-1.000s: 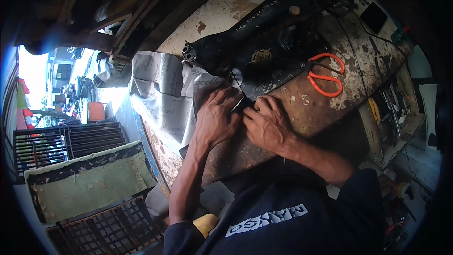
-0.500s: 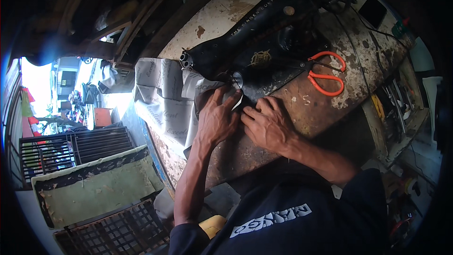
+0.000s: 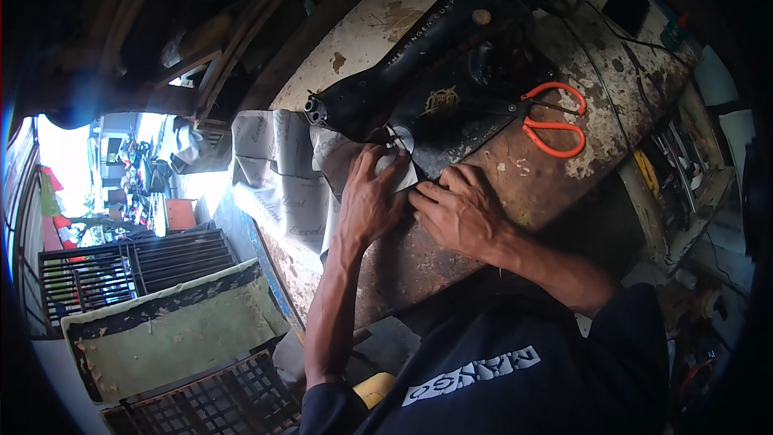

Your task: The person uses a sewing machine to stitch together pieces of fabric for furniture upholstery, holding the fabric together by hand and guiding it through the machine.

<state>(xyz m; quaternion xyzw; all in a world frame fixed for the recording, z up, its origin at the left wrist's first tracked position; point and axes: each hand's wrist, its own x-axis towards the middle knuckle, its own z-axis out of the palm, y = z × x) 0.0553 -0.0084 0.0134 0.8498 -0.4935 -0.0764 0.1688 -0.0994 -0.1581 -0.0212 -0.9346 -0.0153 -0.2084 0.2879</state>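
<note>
A black sewing machine (image 3: 427,52) stands across the worktable, its needle end over a pale grey printed fabric (image 3: 278,181). Close in front of the needle, my left hand (image 3: 372,197) has its fingers bent on the fabric, thumb and forefinger closed at a light folded piece of it. Just right of that, my right hand (image 3: 459,209) is closed, fingers curled and fingertips by the fabric's corner; what they grip is hidden. Scissors with orange handles (image 3: 555,122) lie on the machine bed's right side, blades toward the machine.
The worn worktable (image 3: 515,185) has peeling patches. An open drawer (image 3: 672,185) with tools is at the right, and a dark flat rectangular object (image 3: 626,8) lies at the far right. Left below stand a greenish padded panel (image 3: 177,334) and a dark slatted rack (image 3: 137,266).
More of the light fabric corner shows between my hands near the needle. Both hands stay in nearly the same place, and the whole view has shifted slightly.
</note>
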